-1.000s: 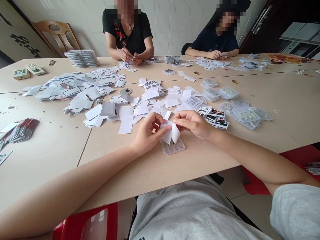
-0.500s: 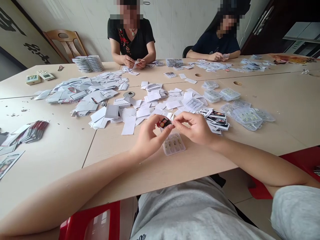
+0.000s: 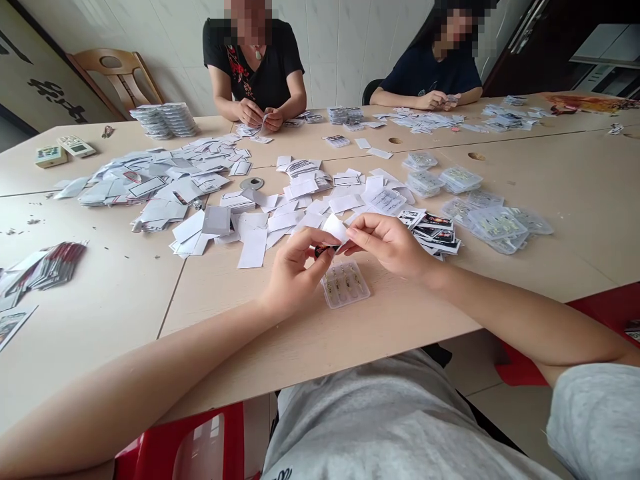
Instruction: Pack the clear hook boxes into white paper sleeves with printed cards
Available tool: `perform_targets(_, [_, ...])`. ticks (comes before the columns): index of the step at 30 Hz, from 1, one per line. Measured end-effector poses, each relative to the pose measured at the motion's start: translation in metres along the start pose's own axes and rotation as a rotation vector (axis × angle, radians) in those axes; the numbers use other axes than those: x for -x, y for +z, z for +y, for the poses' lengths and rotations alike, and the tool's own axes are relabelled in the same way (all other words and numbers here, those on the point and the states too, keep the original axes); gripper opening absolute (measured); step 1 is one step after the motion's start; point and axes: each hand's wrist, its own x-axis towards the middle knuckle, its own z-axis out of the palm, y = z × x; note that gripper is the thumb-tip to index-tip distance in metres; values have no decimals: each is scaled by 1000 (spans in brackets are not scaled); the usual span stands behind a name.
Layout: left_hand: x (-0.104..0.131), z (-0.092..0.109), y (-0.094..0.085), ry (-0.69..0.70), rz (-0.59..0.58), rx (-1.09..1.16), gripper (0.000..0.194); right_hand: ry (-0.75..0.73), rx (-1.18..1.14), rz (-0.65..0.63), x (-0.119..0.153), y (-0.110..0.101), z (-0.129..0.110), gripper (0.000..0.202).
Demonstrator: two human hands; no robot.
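In front of me, my left hand [image 3: 295, 273] pinches a small black printed sticker [image 3: 325, 251] between thumb and fingers. A white backing flap [image 3: 336, 229] stands up from it, and the fingertips of my right hand [image 3: 393, 245] are closed on that flap's right side. Fingers partly cover both pieces. Just below the hands, a clear plastic case [image 3: 346, 287] with small gold-coloured pieces in rows lies flat on the table. A pile of black-and-white printed cards [image 3: 434, 235] is to the right of my right hand.
White paper slips [image 3: 300, 200] spread beyond my hands, with a larger heap [image 3: 165, 170] to the left. A tape roll [image 3: 251, 183] lies among them. More clear cases [image 3: 495, 223] are at right. Two people sit across the table, their hands [image 3: 260, 117] on small items.
The sticker's black printed face was turned up before; now a white flap is raised over it. My right fingers have pulled slightly up and away. The view has shifted a little.
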Motion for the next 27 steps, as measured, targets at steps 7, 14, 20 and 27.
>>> perform_targets(7, [0,-2,1,70,5,-12,13,7,-59,-17,0,-1,4,18])
perform_targets(14, [1,-2,1,41,2,17,11,-13,-45,-28,0,-2,6,16])
perform_targets(20, [0,1,3,-98,-20,253,8,-75,69,13,2,-1,4,16])
perform_targets(27, [-2,4,6,-211,26,433,17,-19,-7,-43,3,0,0,13])
